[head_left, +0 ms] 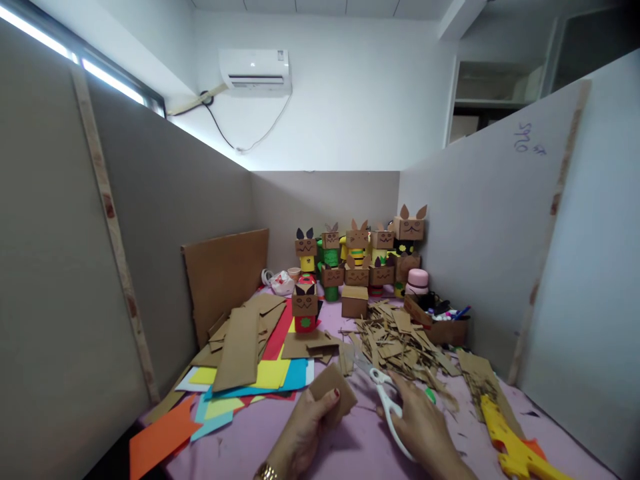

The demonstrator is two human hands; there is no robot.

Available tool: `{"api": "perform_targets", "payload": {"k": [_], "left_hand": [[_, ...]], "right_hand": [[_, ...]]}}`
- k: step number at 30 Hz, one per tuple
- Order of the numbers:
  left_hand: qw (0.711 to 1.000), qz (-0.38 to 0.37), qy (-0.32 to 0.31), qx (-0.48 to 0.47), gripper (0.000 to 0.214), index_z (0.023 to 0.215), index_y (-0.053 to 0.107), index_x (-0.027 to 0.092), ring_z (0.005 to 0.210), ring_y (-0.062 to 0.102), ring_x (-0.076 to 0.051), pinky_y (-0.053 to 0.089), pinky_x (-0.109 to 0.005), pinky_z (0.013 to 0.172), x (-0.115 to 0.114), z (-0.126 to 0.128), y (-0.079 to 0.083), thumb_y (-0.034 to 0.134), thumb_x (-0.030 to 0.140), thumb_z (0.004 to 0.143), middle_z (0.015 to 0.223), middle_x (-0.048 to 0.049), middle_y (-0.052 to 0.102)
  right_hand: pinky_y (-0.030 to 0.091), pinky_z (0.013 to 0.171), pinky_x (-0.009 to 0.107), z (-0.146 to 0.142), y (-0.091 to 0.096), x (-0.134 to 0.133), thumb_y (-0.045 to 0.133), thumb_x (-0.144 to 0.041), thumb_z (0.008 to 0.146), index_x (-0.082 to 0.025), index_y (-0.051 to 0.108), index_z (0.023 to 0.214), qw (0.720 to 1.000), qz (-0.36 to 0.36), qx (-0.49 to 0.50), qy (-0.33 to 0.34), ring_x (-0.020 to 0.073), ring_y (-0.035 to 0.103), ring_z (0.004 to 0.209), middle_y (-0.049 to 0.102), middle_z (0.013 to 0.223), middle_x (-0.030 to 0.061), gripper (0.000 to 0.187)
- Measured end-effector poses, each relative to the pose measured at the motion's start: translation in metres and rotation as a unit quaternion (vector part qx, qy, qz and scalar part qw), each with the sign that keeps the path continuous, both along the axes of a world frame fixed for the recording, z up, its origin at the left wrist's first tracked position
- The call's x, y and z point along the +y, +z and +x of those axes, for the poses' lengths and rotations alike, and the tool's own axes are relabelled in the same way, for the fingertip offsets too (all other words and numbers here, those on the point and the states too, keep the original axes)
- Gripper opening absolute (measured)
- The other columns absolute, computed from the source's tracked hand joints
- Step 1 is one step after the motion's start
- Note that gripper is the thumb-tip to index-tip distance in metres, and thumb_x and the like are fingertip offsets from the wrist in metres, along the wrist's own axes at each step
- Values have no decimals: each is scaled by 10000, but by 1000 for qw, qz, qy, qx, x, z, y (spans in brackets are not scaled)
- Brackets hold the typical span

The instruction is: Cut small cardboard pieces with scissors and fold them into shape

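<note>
Left hand (pixel 306 427) pinches cardboard piece (pixel 343 387) between thumb and fingers, above pink tablecloth (pixel 235 457). Right hand (pixel 423 417) holds scissors (pixel 379 377), fingers curled round white handles; blades point forward, beside piece, apart from it. For clean cut, probably best: grip piece firmly near edge, keep left thumb off blade line, cut flat, clear of scrap pile (pixel 397 340).

You can read nothing surely: purple handwriting (pixel 523 138) near the partition's (pixel 465 220) top edge is unclear, the air conditioner's (pixel 253 65) label (pixel 281 55) too small.
</note>
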State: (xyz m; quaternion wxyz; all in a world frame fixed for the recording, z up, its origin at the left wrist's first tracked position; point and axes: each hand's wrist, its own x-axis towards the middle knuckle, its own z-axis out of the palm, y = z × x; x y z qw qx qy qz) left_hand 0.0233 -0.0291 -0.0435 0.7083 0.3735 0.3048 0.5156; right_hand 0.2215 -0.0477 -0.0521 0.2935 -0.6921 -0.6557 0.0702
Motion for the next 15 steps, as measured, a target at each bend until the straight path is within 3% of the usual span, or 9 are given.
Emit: {"api": "perform_targets", "payload": {"k": [4, 8, 11, 15], "left_hand": [[999, -13, 31, 15, 320, 942, 635, 155, 710, 627, -136, 476, -214, 651, 3, 0, 1, 720, 218, 639, 833, -51, 696], [999, -9, 33, 30, 339, 942, 642, 163, 712, 628, -145, 474, -226, 660, 3, 1, 3, 728, 239, 623, 836, -52, 699], [997, 23, 15, 73, 380, 964, 646, 139, 713, 628, -172, 471, -252, 664, -1, 3, 5, 726, 270, 616, 817, -73, 706], [979, 107, -47, 164, 326, 931, 670, 118, 765, 614, -199, 456, -257, 662, -8, 6, 8, 695, 285, 652, 851, -89, 707]], "right_hand": [[403, 864, 390, 14, -6, 2, 555, -192, 658, -112, 457, 1264, 999, 0, -50, 21, 323, 541, 1005, 616, 1055, 173, 620], [420, 810, 410, 16, -1, 2, 571, -281, 701, -190, 655, 1003, 998, 38, -38, 14, 324, 549, 934, 619, 948, 144, 326], [426, 790, 388, 5, 8, -2, 498, -349, 790, -174, 676, 870, 992, 104, 66, 32, 295, 561, 902, 640, 894, 132, 262], [456, 701, 279, -20, 14, -12, 445, -368, 847, -177, 620, 990, 946, 86, 246, 190, 215, 597, 844, 669, 934, 86, 296]]}}
